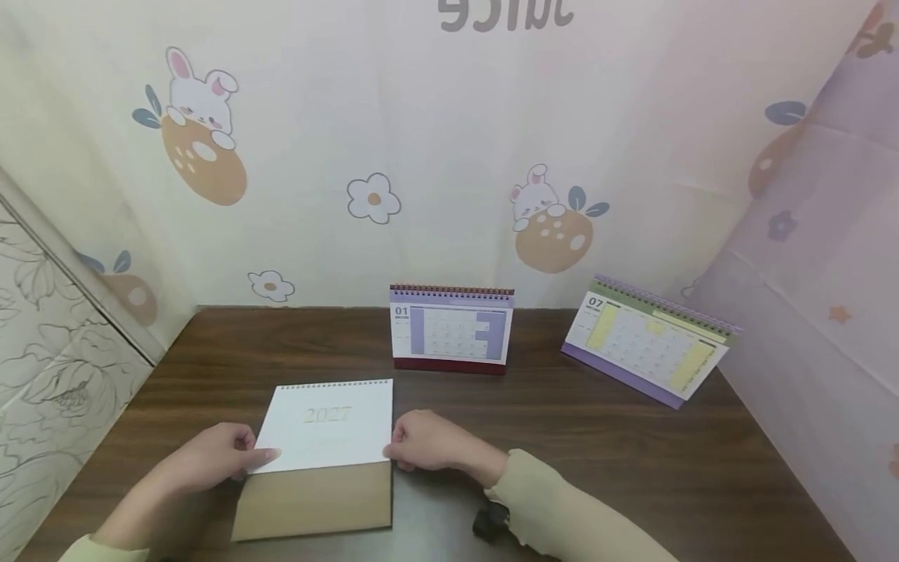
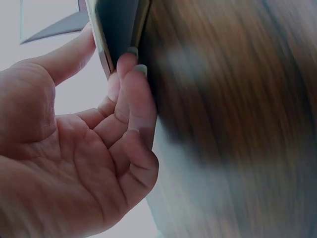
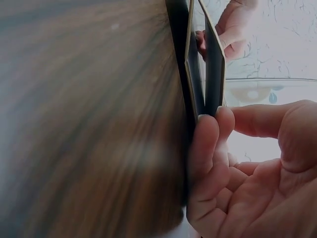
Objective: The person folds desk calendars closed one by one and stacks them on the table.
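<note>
A spiral-bound desk calendar (image 1: 323,425) with a white cover reading 2027 lies low at the front left of the table in the head view. Its tan base flap (image 1: 316,499) extends towards me below the white page. My left hand (image 1: 214,457) pinches the page panel's lower left edge, thumb on top and fingertips underneath. At the lower right edge, my right hand (image 1: 431,443) pinches the same panel. From the right wrist, the calendar's dark-lined boards (image 3: 214,64) stand slightly apart, with the left hand (image 3: 235,29) across from it.
Behind stands a purple-and-white desk calendar (image 1: 449,328) showing 01, with a red base. Another calendar (image 1: 646,339), showing 07 and turned at an angle, stands back right. A patterned curtain (image 1: 449,156) hangs along the back of the wood-grain table (image 1: 597,460).
</note>
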`<state>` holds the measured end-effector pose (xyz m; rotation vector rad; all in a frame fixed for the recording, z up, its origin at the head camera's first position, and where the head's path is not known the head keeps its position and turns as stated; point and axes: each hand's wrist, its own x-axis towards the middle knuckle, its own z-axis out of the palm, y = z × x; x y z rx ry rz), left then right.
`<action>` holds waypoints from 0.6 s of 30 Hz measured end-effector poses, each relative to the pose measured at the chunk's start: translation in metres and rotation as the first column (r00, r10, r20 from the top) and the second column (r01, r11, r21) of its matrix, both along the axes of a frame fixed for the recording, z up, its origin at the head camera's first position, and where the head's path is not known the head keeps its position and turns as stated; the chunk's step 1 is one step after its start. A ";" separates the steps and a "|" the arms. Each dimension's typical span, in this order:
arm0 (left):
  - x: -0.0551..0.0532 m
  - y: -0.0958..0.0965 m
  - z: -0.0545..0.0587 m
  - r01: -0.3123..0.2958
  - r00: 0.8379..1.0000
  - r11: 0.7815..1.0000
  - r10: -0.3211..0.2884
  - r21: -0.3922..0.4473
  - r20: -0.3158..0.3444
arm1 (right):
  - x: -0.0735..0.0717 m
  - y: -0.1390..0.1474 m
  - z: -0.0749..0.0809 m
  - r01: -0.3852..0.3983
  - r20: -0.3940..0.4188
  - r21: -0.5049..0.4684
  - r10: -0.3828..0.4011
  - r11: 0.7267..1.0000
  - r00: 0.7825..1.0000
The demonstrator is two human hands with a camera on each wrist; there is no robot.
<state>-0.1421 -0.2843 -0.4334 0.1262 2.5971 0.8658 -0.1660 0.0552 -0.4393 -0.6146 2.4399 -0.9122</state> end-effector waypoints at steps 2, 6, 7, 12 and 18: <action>0.000 -0.007 0.000 0.003 1.000 1.000 -0.003 -0.010 0.003 | -0.001 -0.008 0.000 0.000 -0.005 0.008 0.000 1.000 1.000; 0.001 -0.021 -0.001 -0.011 1.000 1.000 0.011 -0.024 0.018 | 0.000 -0.023 0.003 -0.009 -0.005 0.024 0.009 1.000 1.000; 0.001 -0.025 -0.001 -0.012 1.000 1.000 0.013 -0.026 0.019 | 0.000 -0.026 0.003 -0.017 -0.009 0.028 0.017 0.999 1.000; 0.001 -0.042 -0.003 -0.030 0.999 0.999 0.032 -0.039 0.035 | 0.000 -0.047 0.004 -0.075 -0.061 0.100 0.081 0.992 0.995; -0.004 -0.062 -0.002 -0.032 0.999 0.994 0.035 -0.103 0.029 | -0.002 -0.075 0.005 -0.095 -0.097 0.206 0.116 0.974 0.988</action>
